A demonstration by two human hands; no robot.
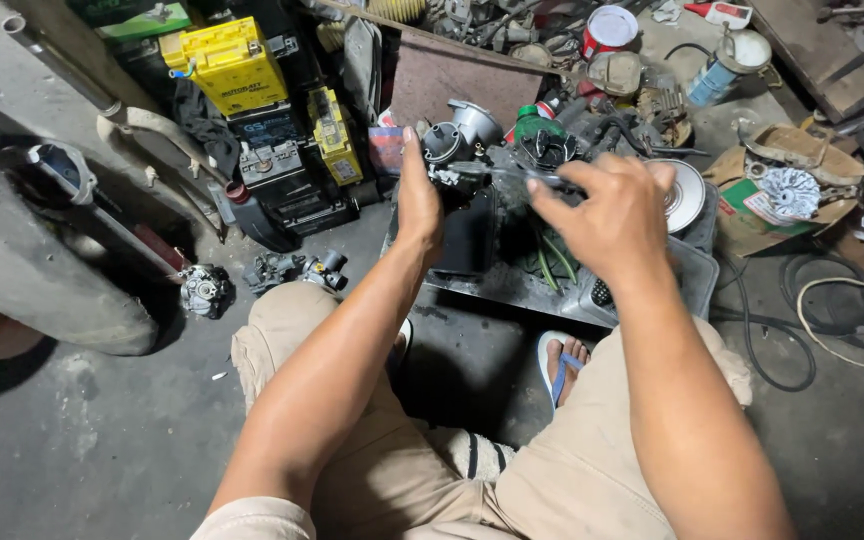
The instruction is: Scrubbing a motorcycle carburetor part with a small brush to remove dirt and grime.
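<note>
While the left hand [418, 205] grips the carburetor [452, 150], the right hand [607, 215] pinches a tool [512, 175] against it.

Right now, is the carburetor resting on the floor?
No, the left hand holds the carburetor up above the tray.

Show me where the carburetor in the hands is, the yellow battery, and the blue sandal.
carburetor [452, 148]: head view, on the grey metal body beside the left hand's thumb.
yellow battery [232, 65]: head view, on the middle of its yellow casing.
blue sandal [559, 368]: head view, on the blue strap across the foot.
</note>
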